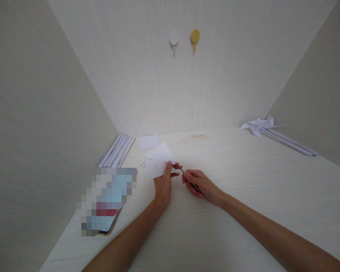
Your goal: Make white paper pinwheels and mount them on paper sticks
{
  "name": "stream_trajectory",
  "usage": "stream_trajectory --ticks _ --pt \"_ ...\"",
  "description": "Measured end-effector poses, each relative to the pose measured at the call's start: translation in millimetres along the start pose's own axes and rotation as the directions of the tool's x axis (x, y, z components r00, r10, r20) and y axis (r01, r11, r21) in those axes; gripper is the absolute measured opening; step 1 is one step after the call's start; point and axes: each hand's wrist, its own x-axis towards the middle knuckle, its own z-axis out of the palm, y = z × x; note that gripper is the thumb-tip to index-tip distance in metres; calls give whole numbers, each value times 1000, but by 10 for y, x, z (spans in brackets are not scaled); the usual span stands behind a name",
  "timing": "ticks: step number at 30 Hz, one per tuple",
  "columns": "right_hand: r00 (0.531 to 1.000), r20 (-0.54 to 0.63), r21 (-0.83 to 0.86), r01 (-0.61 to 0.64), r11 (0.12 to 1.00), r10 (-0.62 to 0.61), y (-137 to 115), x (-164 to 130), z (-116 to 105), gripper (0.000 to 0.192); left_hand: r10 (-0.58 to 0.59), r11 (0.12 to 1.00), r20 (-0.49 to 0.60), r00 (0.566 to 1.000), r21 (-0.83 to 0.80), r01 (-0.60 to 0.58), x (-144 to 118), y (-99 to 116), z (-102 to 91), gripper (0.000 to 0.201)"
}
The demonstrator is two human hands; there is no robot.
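A: Where was the white paper (159, 161)?
B: Mid-desk, pinched at its edge by the left hand (163, 186).
A: Right hand (201, 184)?
B: Pinching a thin metal tool (187, 177), tip at the paper.

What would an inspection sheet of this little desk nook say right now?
Surface: pale wood-grain desk, faint stain near the back wall.
Job's things: white paper pinched by left hand; thin metal tool held in right hand, tip at the paper.
Clutter: paper strips, small paper square, paper pinwheel, phone.
Fingers: both closed on their things.
Cables: nothing seen.
Surroundings: two wall hooks, white and yellow.
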Motion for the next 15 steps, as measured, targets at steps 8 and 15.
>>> stream_trajectory --ticks 8,15 --pt "999 -33 -11 2 1000 -3 11 14 0 27 4 1000 10 1000 8 -4 5 -2 8 21" --pt "999 -47 1 -3 1000 3 22 12 -9 26 2 1000 27 1000 9 -2 8 -7 3 20"
